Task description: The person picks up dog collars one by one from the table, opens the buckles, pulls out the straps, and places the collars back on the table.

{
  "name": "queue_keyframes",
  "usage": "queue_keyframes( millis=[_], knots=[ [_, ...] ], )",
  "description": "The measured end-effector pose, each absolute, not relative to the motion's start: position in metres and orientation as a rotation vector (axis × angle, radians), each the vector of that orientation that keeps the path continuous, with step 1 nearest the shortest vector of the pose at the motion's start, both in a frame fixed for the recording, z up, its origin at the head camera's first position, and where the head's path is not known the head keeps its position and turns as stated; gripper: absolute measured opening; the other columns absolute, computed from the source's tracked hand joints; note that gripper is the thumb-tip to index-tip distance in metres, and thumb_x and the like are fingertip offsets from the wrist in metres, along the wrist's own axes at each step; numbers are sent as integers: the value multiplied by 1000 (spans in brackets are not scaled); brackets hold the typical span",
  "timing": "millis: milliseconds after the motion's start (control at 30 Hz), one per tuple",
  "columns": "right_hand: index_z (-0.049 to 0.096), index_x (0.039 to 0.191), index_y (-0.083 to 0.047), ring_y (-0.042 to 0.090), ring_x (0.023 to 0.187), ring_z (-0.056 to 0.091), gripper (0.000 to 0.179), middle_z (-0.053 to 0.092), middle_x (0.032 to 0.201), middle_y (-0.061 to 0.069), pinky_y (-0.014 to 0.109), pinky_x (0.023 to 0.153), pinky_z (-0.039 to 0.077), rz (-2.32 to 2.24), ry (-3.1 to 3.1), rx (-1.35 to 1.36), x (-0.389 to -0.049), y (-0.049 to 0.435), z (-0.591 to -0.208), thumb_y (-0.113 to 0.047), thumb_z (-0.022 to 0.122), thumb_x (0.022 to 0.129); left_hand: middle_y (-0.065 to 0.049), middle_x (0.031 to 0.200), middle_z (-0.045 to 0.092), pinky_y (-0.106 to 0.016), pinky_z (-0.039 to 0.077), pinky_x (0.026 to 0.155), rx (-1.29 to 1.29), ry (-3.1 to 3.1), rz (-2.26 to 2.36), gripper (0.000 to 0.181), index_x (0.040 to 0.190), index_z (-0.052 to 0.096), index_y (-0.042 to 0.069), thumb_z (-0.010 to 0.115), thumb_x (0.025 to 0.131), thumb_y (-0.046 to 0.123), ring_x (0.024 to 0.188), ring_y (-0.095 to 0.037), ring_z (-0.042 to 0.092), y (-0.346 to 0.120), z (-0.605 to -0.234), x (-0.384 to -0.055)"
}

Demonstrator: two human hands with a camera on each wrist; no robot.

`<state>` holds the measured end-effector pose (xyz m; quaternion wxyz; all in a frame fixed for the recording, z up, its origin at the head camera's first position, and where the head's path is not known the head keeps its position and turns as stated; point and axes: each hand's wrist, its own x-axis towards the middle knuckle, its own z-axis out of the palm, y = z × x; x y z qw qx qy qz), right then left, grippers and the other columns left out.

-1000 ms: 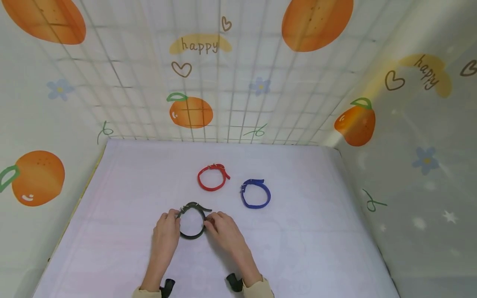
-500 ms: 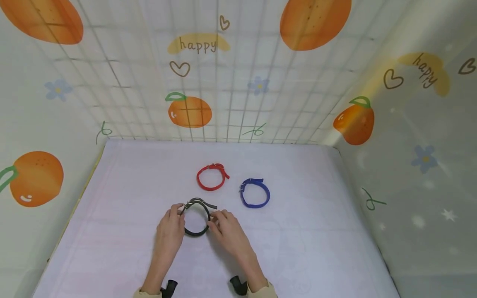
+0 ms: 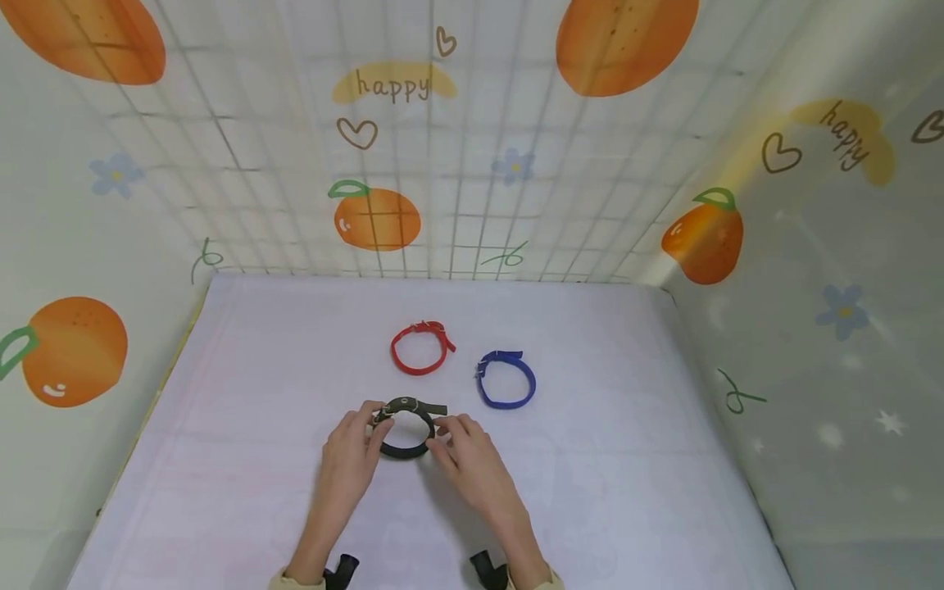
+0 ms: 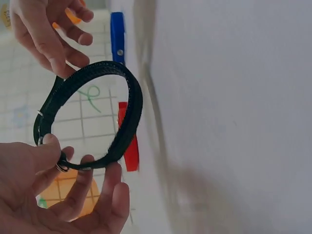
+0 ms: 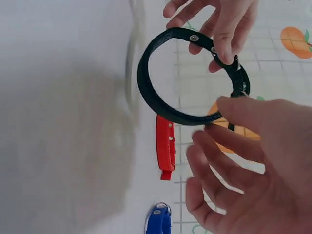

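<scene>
A black collar (image 3: 404, 452), buckled into a ring, is held up off the white table by both hands. My left hand (image 3: 350, 451) pinches it by the buckle and metal fittings, thumb inside the ring and fingertips outside. On the ring's opposite side, my right hand (image 3: 475, 459) pinches the band between thumb and index finger; its other fingers are loosely bent, as the right wrist view shows. The strap's loose end points right. Metal studs dot the black band (image 5: 146, 78) in the right wrist view. Part of the buckle is hidden behind the left fingers.
A red collar (image 3: 419, 371) lies buckled on the table (image 3: 627, 459) beyond the hands. To its right and a little nearer lies a blue collar (image 3: 505, 405). Printed curtain (image 3: 295, 205) walls stand along the back and both sides.
Both hands have moved right with the black collar. The ring has tilted, so it looks flatter from above and its strap faces up more. The red and blue collars have stayed put.
</scene>
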<state>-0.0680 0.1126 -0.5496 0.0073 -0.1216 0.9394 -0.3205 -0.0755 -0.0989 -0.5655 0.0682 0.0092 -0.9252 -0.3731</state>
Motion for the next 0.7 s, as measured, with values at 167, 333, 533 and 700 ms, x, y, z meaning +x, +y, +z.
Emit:
queue_keyframes(
  millis=[167, 333, 533, 700],
  knots=[
    [61, 128, -12, 21, 107, 68, 33, 68, 119, 5, 37, 86, 58, -1077, 3058, -253, -66, 117, -543, -34, 71, 106, -6, 105, 75, -38, 59, 72, -8, -2757, -1204, 27, 128, 71, 23, 75, 103, 32, 85, -20, 77, -91, -558, -73],
    [52, 135, -13, 26, 119, 65, 43, 61, 129, 9, 41, 95, 60, -1200, 3077, -221, -66, 119, -538, -35, 73, 105, -5, 106, 75, -32, 58, 71, -52, -2746, -1212, 27, 128, 71, 22, 75, 102, 32, 83, -16, 75, -86, -552, -70],
    [58, 148, -24, 33, 144, 53, 49, 53, 155, 4, 58, 114, 51, -1255, 3006, -340, -68, 121, -536, -44, 70, 104, -3, 108, 75, -29, 59, 71, -124, -2749, -1232, 28, 128, 70, 21, 75, 102, 31, 85, -14, 75, -84, -550, -69],
    [66, 140, -27, 19, 129, 66, 37, 69, 134, -6, 52, 110, 55, -1399, 2934, -432, -67, 124, -535, -40, 69, 106, -1, 109, 76, -26, 62, 76, -209, -2729, -1313, 22, 123, 70, 24, 76, 102, 28, 88, -14, 75, -81, -547, -69]
  ],
)
